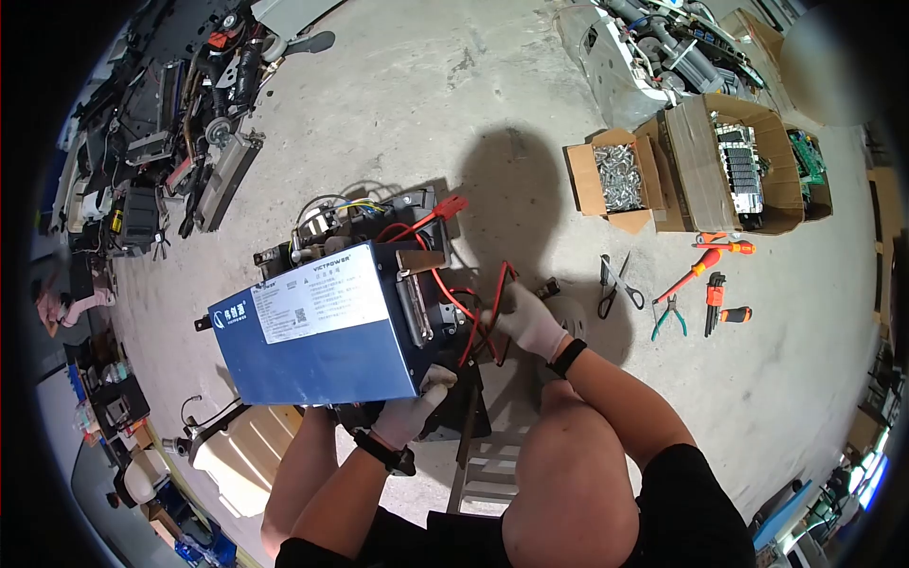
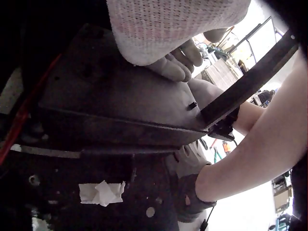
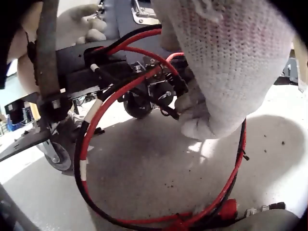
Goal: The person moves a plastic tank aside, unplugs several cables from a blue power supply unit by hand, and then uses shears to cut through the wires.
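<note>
A blue battery box (image 1: pixel 312 364) with a white label sits tilted on a dark wheeled chassis, its labelled side facing up. My gloved left hand (image 1: pixel 415 415) grips the box's lower right corner; its curled fingers also show beside the box in the right wrist view. To the right of the box, my gloved right hand (image 1: pixel 532 324) holds the red and black cables (image 3: pixel 91 120), fingers curled at the black connector end. The cables form a wide loop hanging below that hand. A red plug (image 1: pixel 449 207) lies over the top of the box.
Scissors (image 1: pixel 617 286), pliers (image 1: pixel 670 320) and red-handled screwdrivers (image 1: pixel 696 270) lie on the floor at right. Behind them are a small carton of screws (image 1: pixel 620 178) and a larger carton of circuit boards (image 1: pixel 686 166). Scrap parts (image 1: pixel 175 142) pile up at the far left.
</note>
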{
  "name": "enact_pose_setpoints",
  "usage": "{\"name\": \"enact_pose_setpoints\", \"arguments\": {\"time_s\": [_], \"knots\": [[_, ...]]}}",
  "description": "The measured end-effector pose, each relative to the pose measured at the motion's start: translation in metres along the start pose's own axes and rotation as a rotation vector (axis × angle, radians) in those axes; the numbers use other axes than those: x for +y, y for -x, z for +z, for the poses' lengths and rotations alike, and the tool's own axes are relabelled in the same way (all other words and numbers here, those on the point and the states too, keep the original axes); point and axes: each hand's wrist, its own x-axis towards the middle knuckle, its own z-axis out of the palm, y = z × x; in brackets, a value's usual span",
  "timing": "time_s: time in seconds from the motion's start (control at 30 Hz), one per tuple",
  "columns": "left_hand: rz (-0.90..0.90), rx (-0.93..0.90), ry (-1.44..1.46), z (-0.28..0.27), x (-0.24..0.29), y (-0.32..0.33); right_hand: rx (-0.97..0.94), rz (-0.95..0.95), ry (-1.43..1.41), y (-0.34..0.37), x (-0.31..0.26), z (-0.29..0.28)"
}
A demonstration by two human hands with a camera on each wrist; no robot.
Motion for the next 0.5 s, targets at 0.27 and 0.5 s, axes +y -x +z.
{"name": "enact_pose_setpoints", "arguments": {"time_s": [0.27,0.5], "knots": [[-0.023,0.004,0.007,0.0,0.007,0.0,-0.437,0.106,-0.098,0.001,-0.03,-0.005],[-0.044,0.041,0.049,0.003,0.016,0.001,-0.077,-0.088,0.608,0.0,-0.02,-0.053]]}}
